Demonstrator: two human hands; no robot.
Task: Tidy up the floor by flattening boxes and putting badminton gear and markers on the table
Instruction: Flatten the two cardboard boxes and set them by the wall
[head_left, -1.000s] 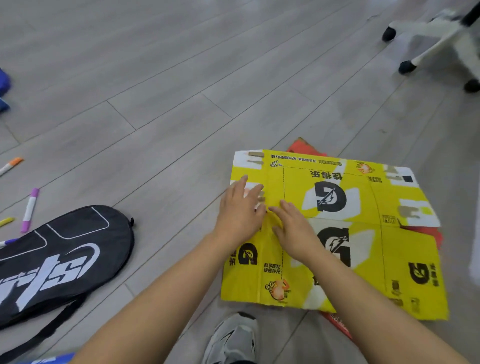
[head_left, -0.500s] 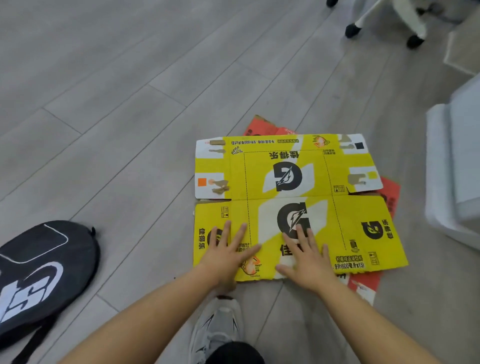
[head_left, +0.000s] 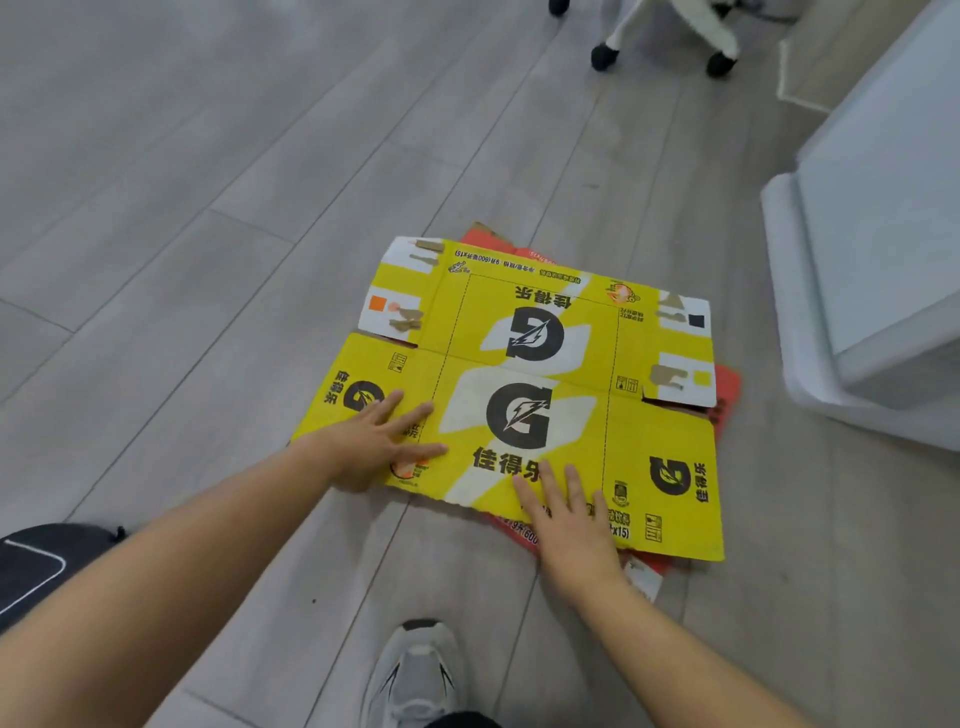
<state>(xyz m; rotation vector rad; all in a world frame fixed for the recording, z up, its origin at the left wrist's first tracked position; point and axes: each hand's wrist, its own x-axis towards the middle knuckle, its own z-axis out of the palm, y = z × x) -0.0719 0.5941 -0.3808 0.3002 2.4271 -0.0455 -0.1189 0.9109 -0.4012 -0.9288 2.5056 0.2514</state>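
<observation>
A flattened yellow box (head_left: 524, 395) with black logos lies on the grey floor. It rests on a flattened red box (head_left: 727, 387) whose edges stick out at the back, right and front. My left hand (head_left: 376, 441) presses flat on the yellow box's near left part, fingers spread. My right hand (head_left: 566, 519) presses flat on its near edge, fingers apart. A black racket bag (head_left: 36, 564) shows at the left edge, mostly out of frame.
A white cabinet or furniture base (head_left: 857, 312) stands at the right. An office chair's white legs with black castors (head_left: 605, 54) are at the top. My grey shoe (head_left: 415, 675) is at the bottom, just behind the boxes.
Both hands slid from the middle of the yellow box to its near edge. The view swung right, so the markers left the frame and the racket bag moved to the edge.
</observation>
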